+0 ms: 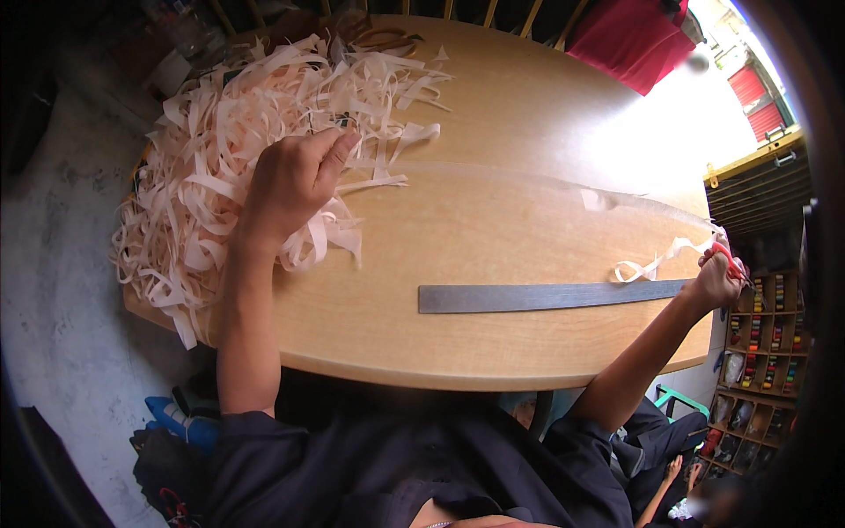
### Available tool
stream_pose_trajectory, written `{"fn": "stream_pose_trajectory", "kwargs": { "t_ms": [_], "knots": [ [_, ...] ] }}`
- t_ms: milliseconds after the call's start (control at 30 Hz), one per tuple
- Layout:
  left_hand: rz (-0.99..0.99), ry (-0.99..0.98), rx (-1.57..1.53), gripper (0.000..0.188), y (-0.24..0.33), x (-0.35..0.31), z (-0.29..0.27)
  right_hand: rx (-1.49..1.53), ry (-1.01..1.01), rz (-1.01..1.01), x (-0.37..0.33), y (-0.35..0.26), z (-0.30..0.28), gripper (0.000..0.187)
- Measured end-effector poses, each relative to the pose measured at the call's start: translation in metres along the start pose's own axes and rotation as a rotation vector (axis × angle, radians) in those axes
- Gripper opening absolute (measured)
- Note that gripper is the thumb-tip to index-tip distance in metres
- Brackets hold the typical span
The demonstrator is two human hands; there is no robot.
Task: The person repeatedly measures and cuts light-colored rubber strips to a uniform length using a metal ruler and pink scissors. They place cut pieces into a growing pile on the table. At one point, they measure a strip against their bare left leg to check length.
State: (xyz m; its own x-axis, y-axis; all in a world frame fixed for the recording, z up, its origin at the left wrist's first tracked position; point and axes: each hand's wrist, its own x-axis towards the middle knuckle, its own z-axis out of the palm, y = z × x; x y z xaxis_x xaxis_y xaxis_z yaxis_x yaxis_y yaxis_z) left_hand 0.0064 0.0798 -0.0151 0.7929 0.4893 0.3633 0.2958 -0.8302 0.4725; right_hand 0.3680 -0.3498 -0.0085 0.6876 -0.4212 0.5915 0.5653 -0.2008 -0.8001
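My left hand [299,176] is closed in a fist over the front of a large heap of pale pink ribbon strips [211,167]. One end of a long, thin, translucent ribbon strip [651,204] runs into that fist. It stretches across the table to my right hand [717,283] at the far right edge. The right fingers are closed round red-handled scissors [727,257], whose blades are mostly hidden. A short curled pink ribbon [651,267] lies beside that hand. Below it, a long steel ruler [528,297] rests flat on the table, its right end by my right wrist.
The wooden table [422,343] has a curved front edge. Another pair of scissors [384,40] lies behind the heap. A red bag [629,44] hangs at the back right. Shelves of coloured spools [766,334] stand at right, with another person [664,466] seated below.
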Motion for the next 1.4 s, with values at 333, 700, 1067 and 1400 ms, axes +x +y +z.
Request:
{"fn": "stream_pose_trajectory", "kwargs": {
  "t_ms": [333,700,1067,1400],
  "knots": [
    [-0.005,0.005,-0.016,0.03,-0.008,0.001,-0.002,-0.135,0.076,0.006,0.009,0.016,-0.005,0.021],
    [0.073,-0.003,-0.05,0.034,-0.021,0.002,0.023,-0.504,0.2,-0.146,0.03,0.03,-0.028,0.027],
    [0.036,-0.073,-0.032,0.032,-0.022,0.001,0.029,-0.717,0.303,-0.178,0.042,0.044,-0.039,0.025],
    [0.176,-0.06,0.021,0.03,-0.031,0.001,0.033,-0.754,0.374,-0.195,0.065,0.075,-0.055,0.028]
  ]
}}
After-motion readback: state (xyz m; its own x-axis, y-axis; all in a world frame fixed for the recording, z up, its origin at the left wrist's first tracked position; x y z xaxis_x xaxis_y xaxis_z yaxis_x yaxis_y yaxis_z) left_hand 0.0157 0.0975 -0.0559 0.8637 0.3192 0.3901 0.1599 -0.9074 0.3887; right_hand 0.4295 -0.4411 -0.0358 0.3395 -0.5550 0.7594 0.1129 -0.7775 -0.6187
